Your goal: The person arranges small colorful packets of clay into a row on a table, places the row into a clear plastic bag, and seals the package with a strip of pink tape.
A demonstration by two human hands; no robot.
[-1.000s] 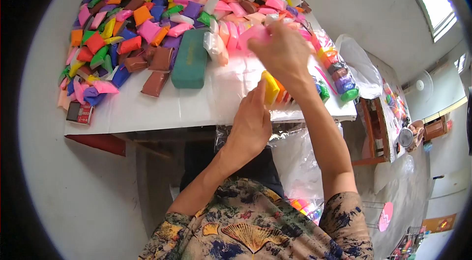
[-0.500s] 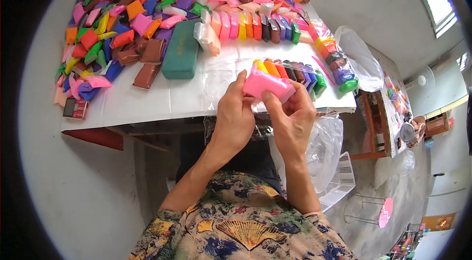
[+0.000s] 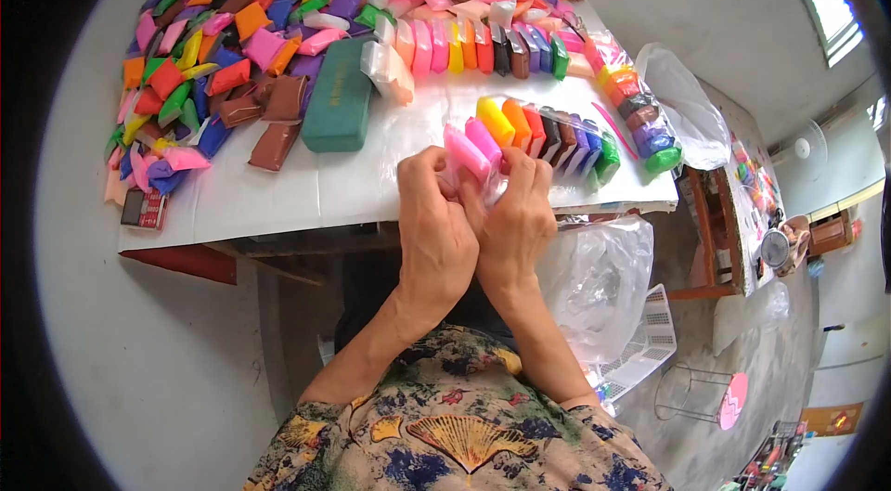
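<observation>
Gripping: left hand [image 3: 436,231] and right hand [image 3: 515,226] are pressed together at the near edge of the white table [image 3: 306,189], fingers curled round a pink clay packet [image 3: 462,149].
Left hand: closed on the packet's left side, thumb on top.
Right hand: pinching the packet's right side, apparently together with the mouth of the clear sleeve [image 3: 583,149]; exact finger contact is hidden.
Packet position: near end of the colour row [image 3: 543,131], touching a second pink packet, then yellow, orange, red and darker tones, with green at the far right.
Step, judged: seating the pink packet as the end piece of the row inside the sleeve.
Next move calls for: holding the film open while pushing the packet flush, without tipping its neighbours.
Surroundings: another lined-up row [image 3: 473,45] lies farther back; a green case [image 3: 339,106] sits to the left; a loose packet heap [image 3: 251,18] lies beyond.
</observation>
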